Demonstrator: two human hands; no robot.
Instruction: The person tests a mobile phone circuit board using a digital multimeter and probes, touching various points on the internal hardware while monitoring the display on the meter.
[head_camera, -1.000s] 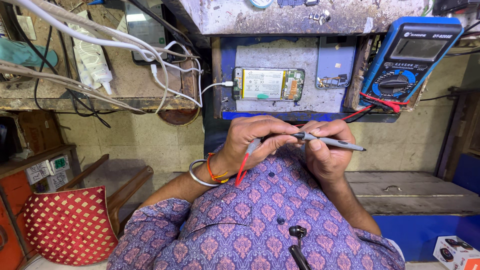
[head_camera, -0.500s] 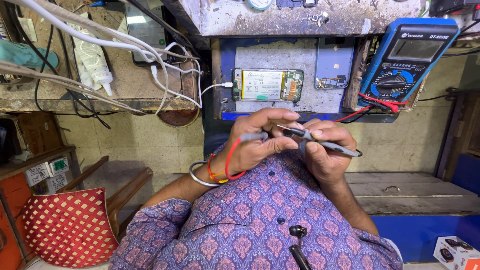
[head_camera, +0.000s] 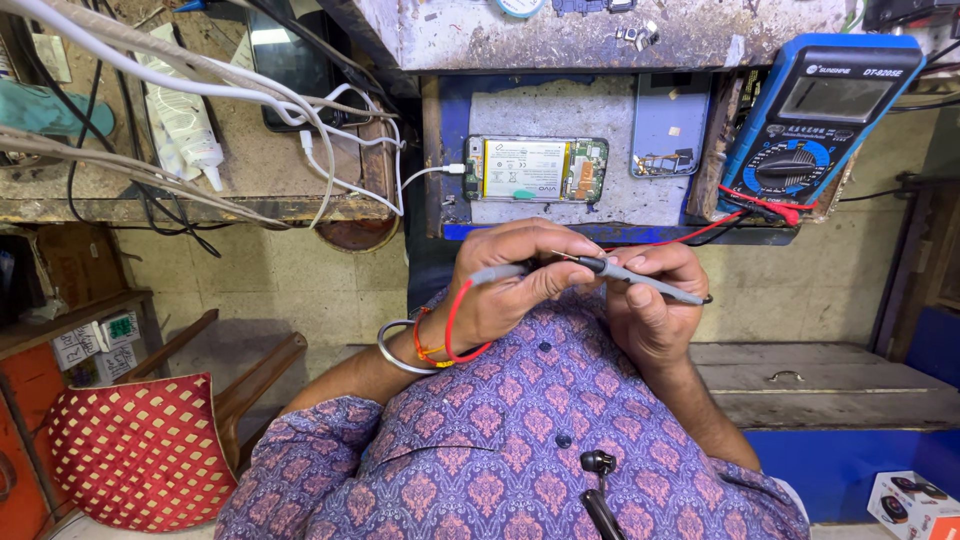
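**Both hands meet on the meter probes, close to the chest**

The left hand (head_camera: 515, 285) is curled shut around a grey test probe (head_camera: 500, 272) whose red lead (head_camera: 455, 325) loops down past the wrist, where a metal bangle (head_camera: 392, 350) and an orange thread sit. The right hand (head_camera: 650, 310) is clamped on a second, darker probe (head_camera: 650, 282), pinched between thumb and fingers, its rear end poking out to the right. The two probe tips meet between the hands, touching or very nearly so; which, I cannot tell. Both hands hang off the tabletop, just in front of its near edge, above a purple patterned shirt (head_camera: 500, 470).

On the tabletop (head_camera: 560, 110), near the middle of the near edge, lies an opened phone (head_camera: 535, 168) with its battery showing and a white cable (head_camera: 420, 175) plugged into its left end. Just right of it rests the phone's pale blue back cover (head_camera: 668, 125). At the right end leans a blue multimeter (head_camera: 815, 110), from which red leads run toward the hands. Left of the tabletop, a lower shelf (head_camera: 150, 205) holds a white squeeze bottle (head_camera: 185, 125) and tangled cables. A red patterned cushion (head_camera: 140, 450) sits on a wooden chair at lower left.
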